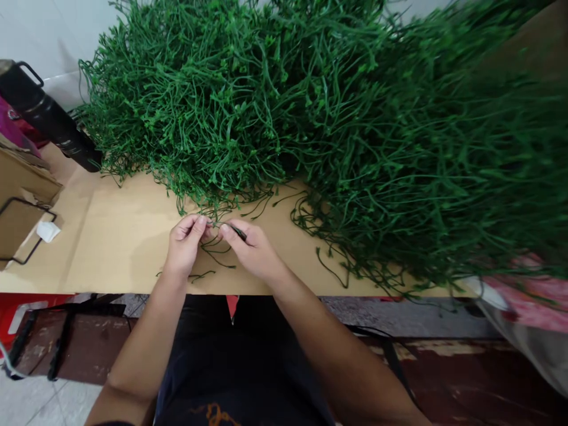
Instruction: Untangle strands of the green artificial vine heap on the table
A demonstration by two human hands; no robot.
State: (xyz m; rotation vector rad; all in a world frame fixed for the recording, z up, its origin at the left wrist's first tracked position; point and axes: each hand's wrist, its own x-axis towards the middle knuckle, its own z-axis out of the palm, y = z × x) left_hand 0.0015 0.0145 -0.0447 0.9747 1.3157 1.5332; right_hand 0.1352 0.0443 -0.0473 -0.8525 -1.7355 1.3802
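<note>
My left hand (186, 239) pinches a thin green plastic stem (216, 224) between thumb and forefinger. Close beside it on the right, my right hand (248, 245) grips the same stem or stems, and a dark end pokes out between its fingers. Exactly how many stems are held I cannot tell. Both hands are just above the cardboard-covered table (119, 231), near its front edge. A few loose stems (217, 257) lie beneath and between the hands. Right behind them rises a large heap of green artificial plant stems (231, 106) with small budded tips.
The heap spreads along the wall and over the right side. At the left stand a black flask (48, 115) and a cardboard box (22, 189) beside a black wire frame (33, 260). Pink cloth (528, 296) lies at the right. A brown bench (84, 343) is below.
</note>
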